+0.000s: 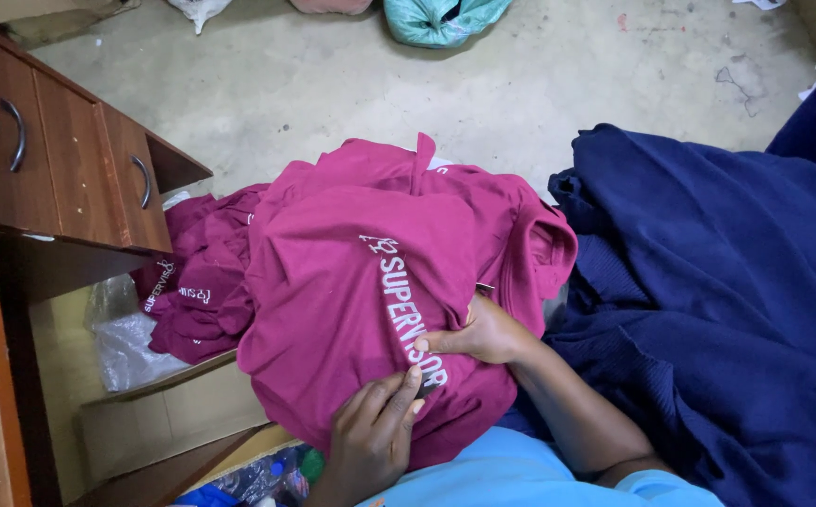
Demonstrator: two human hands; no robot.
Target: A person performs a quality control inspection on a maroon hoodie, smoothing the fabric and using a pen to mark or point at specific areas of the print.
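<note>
A magenta shirt (352, 272) with white printed lettering lies bunched across my lap. My left hand (370, 432) pinches its near edge beside the lettering. My right hand (485, 333) grips the fabric a little farther right, below the collar (547, 246). More magenta shirts (203, 282) are heaped to the left, behind the held one.
A pile of navy blue cloth (708, 282) fills the right side. A wooden cabinet with metal-handled drawers (61, 160) stands at left, with a clear plastic bag (122, 338) below it. The concrete floor (521, 84) stretches beyond; a teal bag (441, 19) lies at the top.
</note>
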